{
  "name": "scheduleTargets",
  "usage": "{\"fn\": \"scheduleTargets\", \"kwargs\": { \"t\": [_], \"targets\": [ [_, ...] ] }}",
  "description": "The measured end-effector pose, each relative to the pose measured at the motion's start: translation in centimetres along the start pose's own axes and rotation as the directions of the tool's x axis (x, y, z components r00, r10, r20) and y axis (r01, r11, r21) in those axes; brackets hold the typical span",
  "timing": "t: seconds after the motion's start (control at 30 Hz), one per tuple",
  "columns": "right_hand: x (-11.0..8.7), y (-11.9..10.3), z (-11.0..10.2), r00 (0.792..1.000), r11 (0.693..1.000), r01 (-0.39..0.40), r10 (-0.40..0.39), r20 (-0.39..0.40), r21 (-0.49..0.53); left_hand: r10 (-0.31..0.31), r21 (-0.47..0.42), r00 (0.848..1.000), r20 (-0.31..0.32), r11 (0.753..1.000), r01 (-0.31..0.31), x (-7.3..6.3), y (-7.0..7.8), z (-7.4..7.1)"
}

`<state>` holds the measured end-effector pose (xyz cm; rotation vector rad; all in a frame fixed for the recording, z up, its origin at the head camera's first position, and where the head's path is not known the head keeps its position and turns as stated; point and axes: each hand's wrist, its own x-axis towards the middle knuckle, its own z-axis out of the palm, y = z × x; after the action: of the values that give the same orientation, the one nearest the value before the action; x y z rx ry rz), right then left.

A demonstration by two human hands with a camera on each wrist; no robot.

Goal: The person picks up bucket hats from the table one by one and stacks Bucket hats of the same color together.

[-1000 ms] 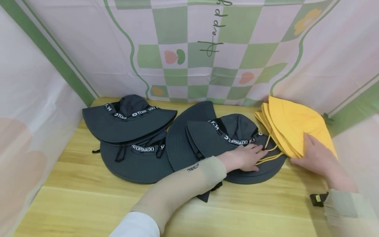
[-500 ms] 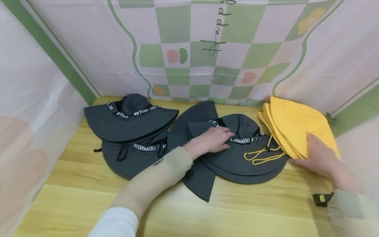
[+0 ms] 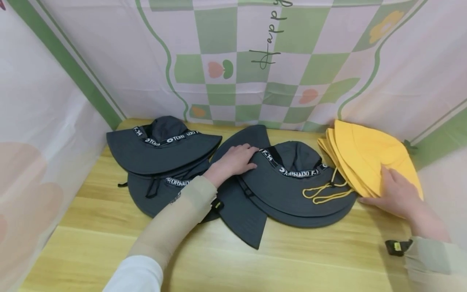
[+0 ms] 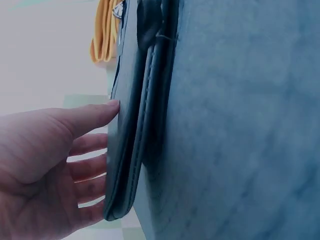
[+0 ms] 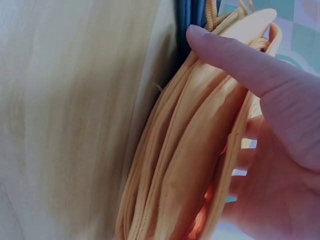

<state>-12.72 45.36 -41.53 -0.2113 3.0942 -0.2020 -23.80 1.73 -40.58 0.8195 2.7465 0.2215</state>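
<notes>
In the head view my left hand (image 3: 235, 159) rests on the left end of a dark grey bucket hat (image 3: 281, 182) with a TORNADO band. Its fingers look relaxed; in the left wrist view the thumb (image 4: 95, 117) touches the hat's brim edge (image 4: 125, 150). At the right, my right hand (image 3: 399, 194) holds the edge of a stack of yellow bucket hats (image 3: 375, 152). The right wrist view has the thumb (image 5: 235, 57) across the layered yellow brims (image 5: 185, 145), with the fingers partly hidden behind the outer layer. Yellow cords (image 3: 322, 194) lie over the dark brim.
More dark bucket hats (image 3: 160, 150) are stacked at the left, and another dark brim (image 3: 244, 219) fans out beneath the middle stack. Everything lies on a wooden table (image 3: 310, 259). A checked fabric backdrop (image 3: 251, 36) hangs behind it.
My left hand has moved left from the yellow cords across the dark hat to its left brim end, uncovering the cords. My right hand stays at the yellow hats.
</notes>
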Motion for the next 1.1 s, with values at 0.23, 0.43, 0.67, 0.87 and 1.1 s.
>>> {"fn": "scheduleTargets", "kwargs": {
  "t": [0.23,0.43,0.67,0.87,1.1],
  "targets": [
    [-0.1,0.3,0.1,1.000,1.000,0.007,-0.007,-0.020,-0.001,0.008,-0.115,1.000,-0.011,0.993,-0.009,-0.9,0.0,-1.0],
    [-0.1,0.6,0.1,1.000,0.999,-0.003,0.003,-0.001,0.032,0.053,-0.213,0.999,-0.008,0.976,-0.053,-1.6,-0.1,-2.2],
    [0.0,0.5,-0.2,0.999,0.997,-0.032,0.030,0.038,0.064,0.105,-0.257,0.992,-0.065,0.959,-0.118,-3.1,-1.0,-3.4],
    [0.1,0.2,-0.3,0.998,0.998,-0.031,0.028,0.047,0.059,0.073,-0.295,0.996,-0.060,0.952,-0.087,-4.8,-2.8,-4.3],
    [0.2,-0.1,-0.3,1.000,0.999,-0.002,0.002,0.017,0.036,0.060,-0.354,0.996,-0.071,0.932,-0.081,-6.5,-5.1,-4.2]
  ]
}}
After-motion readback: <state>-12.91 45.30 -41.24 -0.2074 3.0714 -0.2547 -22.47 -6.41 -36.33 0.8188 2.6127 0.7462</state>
